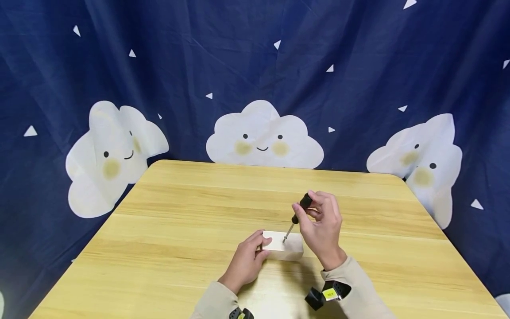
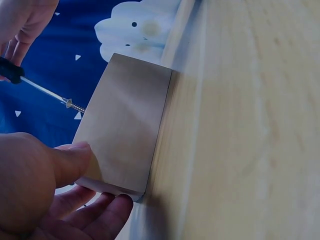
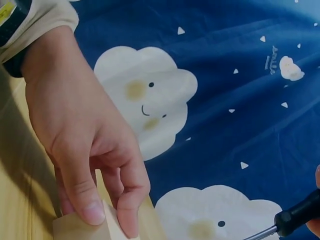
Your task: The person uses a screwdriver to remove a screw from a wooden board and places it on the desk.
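A pale wooden block (image 1: 282, 253) lies on the table. My left hand (image 1: 244, 262) grips its left end, thumb on one face and fingers around the end, as the left wrist view shows. In my right hand (image 1: 324, 226) is a screwdriver (image 1: 295, 219), its black handle (image 3: 299, 215) pinched between thumb and fingers. The screwdriver tilts, with its metal shaft (image 2: 44, 90) running down to a screw (image 2: 76, 107) at the block's upper face. Much of the screw's thread shows outside the wood; its point is hidden behind the block's edge in the left wrist view.
The wood-grain table (image 1: 167, 230) extends around the block on all sides. Behind it hangs a dark blue curtain (image 1: 179, 57) with white clouds and small triangles. Black wrist straps (image 1: 338, 290) with yellow labels sit over the beige sleeves.
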{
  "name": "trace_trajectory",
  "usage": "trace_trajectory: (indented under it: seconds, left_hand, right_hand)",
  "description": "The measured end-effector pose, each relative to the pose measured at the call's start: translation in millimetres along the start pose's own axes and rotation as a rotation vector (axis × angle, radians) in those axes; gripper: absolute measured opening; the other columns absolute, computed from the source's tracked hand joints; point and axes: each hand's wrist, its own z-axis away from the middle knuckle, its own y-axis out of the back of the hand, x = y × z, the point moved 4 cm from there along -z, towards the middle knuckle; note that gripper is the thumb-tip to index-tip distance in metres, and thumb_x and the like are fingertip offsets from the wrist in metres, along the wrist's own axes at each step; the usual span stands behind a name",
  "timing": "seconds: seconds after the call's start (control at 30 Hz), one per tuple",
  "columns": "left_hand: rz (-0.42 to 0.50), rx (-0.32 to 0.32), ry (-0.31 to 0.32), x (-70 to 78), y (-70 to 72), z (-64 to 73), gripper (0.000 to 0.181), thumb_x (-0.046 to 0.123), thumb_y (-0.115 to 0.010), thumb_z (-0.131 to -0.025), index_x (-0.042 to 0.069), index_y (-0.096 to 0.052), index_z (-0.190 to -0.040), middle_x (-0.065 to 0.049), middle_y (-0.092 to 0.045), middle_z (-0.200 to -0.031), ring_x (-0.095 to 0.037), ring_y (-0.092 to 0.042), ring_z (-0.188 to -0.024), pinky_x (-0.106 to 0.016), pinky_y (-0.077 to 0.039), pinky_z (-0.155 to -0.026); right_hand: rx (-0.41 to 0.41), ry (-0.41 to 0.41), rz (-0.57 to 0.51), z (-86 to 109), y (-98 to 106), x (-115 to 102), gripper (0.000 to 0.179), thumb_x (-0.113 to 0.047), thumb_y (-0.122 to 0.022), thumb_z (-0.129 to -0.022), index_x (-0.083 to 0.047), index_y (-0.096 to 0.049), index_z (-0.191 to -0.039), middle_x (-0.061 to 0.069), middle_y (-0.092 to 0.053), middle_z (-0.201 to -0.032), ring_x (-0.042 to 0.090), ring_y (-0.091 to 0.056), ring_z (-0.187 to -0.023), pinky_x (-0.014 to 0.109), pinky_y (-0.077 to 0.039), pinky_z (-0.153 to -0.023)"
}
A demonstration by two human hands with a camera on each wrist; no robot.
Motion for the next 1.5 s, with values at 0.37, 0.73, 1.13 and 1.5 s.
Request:
trace_trajectory:
  seconds: [0.37, 0.73, 1.13, 1.5]
  left_hand:
    - [0.000, 0.001, 0.001, -0.1, -0.8, -0.1, 0.026, 0.004, -0.065, -0.091, 0.003, -0.065, -0.117, -0.019, -0.051, -0.138, -0.034, -0.049, -0.127, -0.037, -0.047, -0.101]
    - [0.005, 0.004, 0.000, -1.4, -0.2, 0.6, 0.028, 0.004, -0.065, -0.091, 0.003, -0.065, -0.118, -0.020, -0.051, -0.139, -0.035, -0.049, -0.127, -0.036, -0.047, -0.100]
    - [-0.002, -0.002, 0.000, 0.2, -0.4, -1.4, 0.022, 0.004, -0.065, -0.091, 0.005, -0.066, -0.113, -0.017, -0.053, -0.138, -0.034, -0.049, -0.127, -0.035, -0.048, -0.099]
    - [0.007, -0.007, 0.018, -1.6, -1.6, 0.1, 0.024, 0.002, -0.065, -0.091, 0.004, -0.066, -0.115, -0.018, -0.052, -0.138, -0.034, -0.048, -0.128, -0.035, -0.048, -0.100]
  right_hand:
    - [-0.004, -0.025, 0.081, 2.5, -3.3, 0.5, 0.044, -0.017, -0.080, -0.081, 0.012, -0.054, -0.104, 0.026, -0.049, -0.098, 0.022, -0.062, -0.076, 0.013, -0.056, -0.068]
    - [-0.020, -0.041, 0.139, -0.6, -3.9, -2.6, 0.043, 0.020, -0.076, -0.069, 0.013, -0.057, -0.106, 0.023, -0.052, -0.092, 0.029, -0.061, -0.070, 0.009, -0.054, -0.066]
    - [-0.020, -0.033, 0.125, -4.8, -4.7, -3.2, 0.043, 0.013, -0.083, -0.066, 0.010, -0.061, -0.103, 0.021, -0.058, -0.093, 0.030, -0.064, -0.075, 0.012, -0.055, -0.067]
    - [-0.043, -0.050, 0.091, -2.5, -6.8, -3.6, 0.040, 0.021, -0.074, -0.070, 0.013, -0.059, -0.107, 0.022, -0.058, -0.089, 0.028, -0.063, -0.076, 0.013, -0.056, -0.070]
